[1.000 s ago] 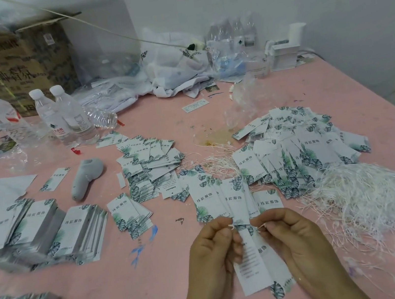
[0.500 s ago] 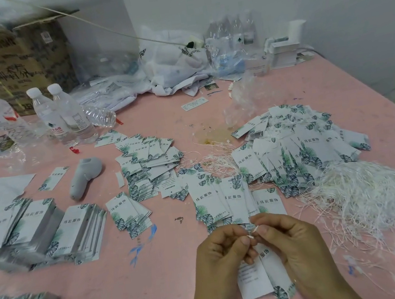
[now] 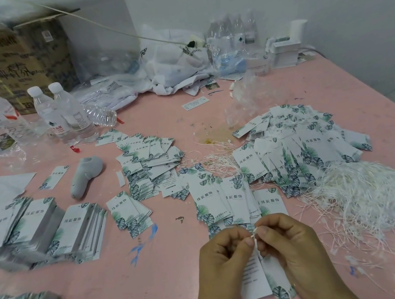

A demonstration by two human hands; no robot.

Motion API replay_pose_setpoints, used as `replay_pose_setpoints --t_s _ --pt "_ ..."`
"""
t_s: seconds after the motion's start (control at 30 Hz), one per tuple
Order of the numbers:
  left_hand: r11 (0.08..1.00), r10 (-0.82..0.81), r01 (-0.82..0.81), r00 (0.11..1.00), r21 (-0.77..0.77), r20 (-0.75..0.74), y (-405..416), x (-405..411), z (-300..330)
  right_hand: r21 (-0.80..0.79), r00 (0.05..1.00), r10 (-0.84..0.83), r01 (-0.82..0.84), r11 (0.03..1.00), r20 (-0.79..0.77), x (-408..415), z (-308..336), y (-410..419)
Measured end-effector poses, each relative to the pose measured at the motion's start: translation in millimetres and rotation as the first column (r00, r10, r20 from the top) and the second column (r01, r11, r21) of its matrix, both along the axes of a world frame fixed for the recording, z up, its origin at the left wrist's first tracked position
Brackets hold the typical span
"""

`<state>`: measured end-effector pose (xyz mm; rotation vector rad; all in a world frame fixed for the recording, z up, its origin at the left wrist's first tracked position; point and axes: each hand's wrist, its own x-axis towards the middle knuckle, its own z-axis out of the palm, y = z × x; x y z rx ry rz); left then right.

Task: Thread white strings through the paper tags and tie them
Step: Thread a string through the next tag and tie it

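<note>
My left hand (image 3: pixel 222 254) and my right hand (image 3: pixel 287 241) meet fingertip to fingertip low in the view. Between them they pinch the ends of a white string (image 3: pixel 254 234). Two paper tags (image 3: pixel 262 278) with green leaf print hang below the fingers on that string. A big heap of loose white strings (image 3: pixel 364 196) lies just right of my right hand. A pile of strung tags (image 3: pixel 302 148) sits beyond it, and a row of unstrung tags (image 3: pixel 222 199) lies just ahead of my hands.
The pink table (image 3: pixel 161 284) also carries stacks of tags (image 3: pixel 56 228) at the left, a grey handheld device (image 3: pixel 86 173), three water bottles (image 3: pixel 56 112), a cardboard box (image 3: pixel 9 62) and crumpled plastic bags (image 3: pixel 175 65) at the back.
My hands have closed together from slightly apart, and the string ends are now pinched at one spot above the hanging tags. The view has tilted down a little.
</note>
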<state>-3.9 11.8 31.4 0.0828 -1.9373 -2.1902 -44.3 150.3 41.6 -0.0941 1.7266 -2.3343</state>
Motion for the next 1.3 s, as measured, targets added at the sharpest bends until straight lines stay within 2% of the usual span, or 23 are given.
replay_pose_setpoints --t_s 0.43,0.93,1.1,1.17,1.23,1.3 --pt "0.987 0.116 -0.110 0.992 -0.119 0.045 2 0 -4 0.062 0.998 -0.009 0.013 0.998 -0.055 3 5 -2" --pt "0.996 0.082 -0.081 0.995 -0.026 0.060 4 2 3 0.192 0.989 0.068 -0.041 0.981 -0.135 3 9 2" --pt "0.997 0.061 -0.060 0.998 -0.043 0.025 2 3 2 0.081 0.991 0.131 -0.131 0.988 0.002 -2 7 7" --pt "0.992 0.082 -0.082 0.997 -0.095 -0.005 3 3 3 0.060 0.991 0.132 -0.134 0.989 0.037 -3 4 9" --pt "0.980 0.096 -0.106 0.993 -0.169 -0.066 3 1 5 0.069 0.993 0.115 -0.117 0.991 0.026 -2 5 10" --pt "0.981 0.104 -0.120 0.989 -0.154 -0.103 2 0 6 0.093 0.999 0.044 -0.042 0.995 -0.012 -2 6 10"
